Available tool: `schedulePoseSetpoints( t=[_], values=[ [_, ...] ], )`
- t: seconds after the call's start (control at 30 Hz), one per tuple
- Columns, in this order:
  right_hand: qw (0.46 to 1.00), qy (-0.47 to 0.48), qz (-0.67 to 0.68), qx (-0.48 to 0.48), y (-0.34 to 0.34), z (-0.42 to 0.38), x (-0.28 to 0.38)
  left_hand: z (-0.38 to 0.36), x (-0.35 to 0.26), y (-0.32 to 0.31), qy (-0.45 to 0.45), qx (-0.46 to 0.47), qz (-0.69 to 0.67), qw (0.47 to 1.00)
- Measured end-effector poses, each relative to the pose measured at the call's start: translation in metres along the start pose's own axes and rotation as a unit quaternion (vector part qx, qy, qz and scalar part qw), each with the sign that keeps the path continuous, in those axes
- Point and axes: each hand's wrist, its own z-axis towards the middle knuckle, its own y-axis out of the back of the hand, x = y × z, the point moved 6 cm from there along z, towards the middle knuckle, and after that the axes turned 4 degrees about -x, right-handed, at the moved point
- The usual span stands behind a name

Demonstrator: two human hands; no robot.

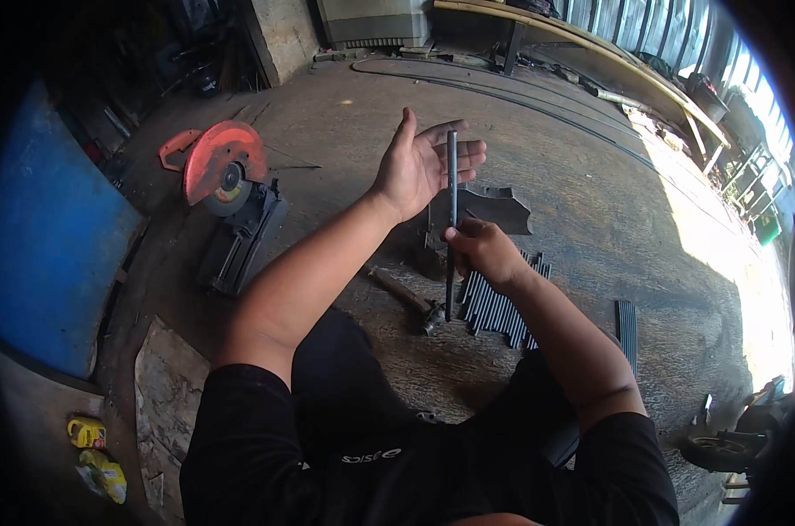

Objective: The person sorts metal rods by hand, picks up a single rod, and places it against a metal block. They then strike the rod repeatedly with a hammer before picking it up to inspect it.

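Observation:
My right hand is closed round the lower half of a metal rod, which points away from me. Just beyond it my left hand is open, palm turned toward the rod and fingers stretched out behind its upper end. Beneath my right hand lie several cut metal rods side by side on the floor. A hammer rests left of them, its head close to the near end of the held rod. Behind my hands is a dark metal piece, partly hidden.
A red-guarded cut-off saw stands on the floor at left, near a blue panel. Another bundle of rods lies to the right. Long bars stretch across the back floor. Yellow packages sit at lower left.

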Motion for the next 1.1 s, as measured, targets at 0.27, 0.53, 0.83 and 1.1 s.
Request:
schedulePoseSetpoints(
  t=[0.27,0.53,0.83,1.1],
  values=[
    [0.981,0.106,-0.149,-0.069,-0.003,0.000,0.005,-0.007,-0.009,-0.008,0.009,0.031,-0.058,0.998],
    [0.997,0.053,-0.041,-0.041,-0.008,0.000,-0.002,-0.001,0.000,0.010,0.012,-0.061,-0.020,0.998],
    [0.995,0.032,-0.005,-0.097,0.016,0.045,-0.060,-0.014,0.085,0.070,0.185,-0.142,0.210,0.949],
    [0.915,-0.035,-0.383,-0.118,-0.013,0.125,-0.123,-0.013,0.142,0.183,0.175,-0.329,0.484,0.792]
  ],
)
